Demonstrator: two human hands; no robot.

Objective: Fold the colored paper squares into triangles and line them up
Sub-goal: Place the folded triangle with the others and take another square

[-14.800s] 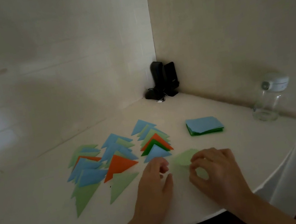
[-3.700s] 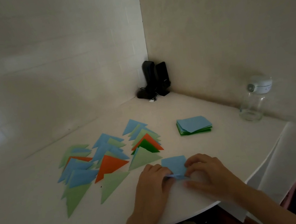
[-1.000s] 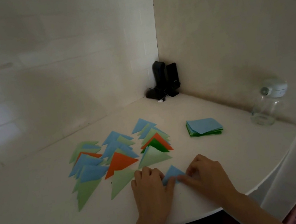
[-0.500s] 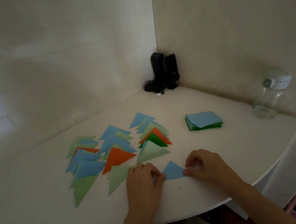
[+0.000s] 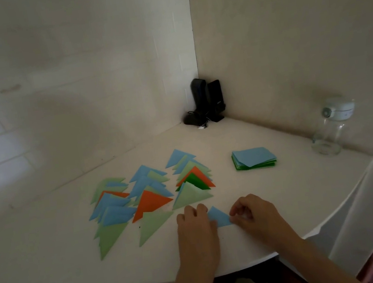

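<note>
1. A blue triangle is lying flat on the table, low and just right of the frame's centre, between the two hands.
2. The left hand is lying palm-down at the triangle's left corner, its curled fingers covering that corner; whether they are pinching the paper, I cannot tell.
3. The right hand is sitting at the triangle's right corner with fingers curled, thumb and forefinger pinching the paper's edge.
4. Just above the hands, folded triangles are lying in three overlapping rows running toward the upper centre: light green, blue, orange and one dark green piece.
5. The nearest of them, a light green triangle, is lying right above the left hand, apart from the blue one.
6. A stack of squares, blue on top with green beneath, is sitting right of the rows, well apart from the hands.
7. A clear bottle with a white cap is standing at the right by the wall.
8. Two black speakers are standing upright in the wall corner, upper centre.
</note>
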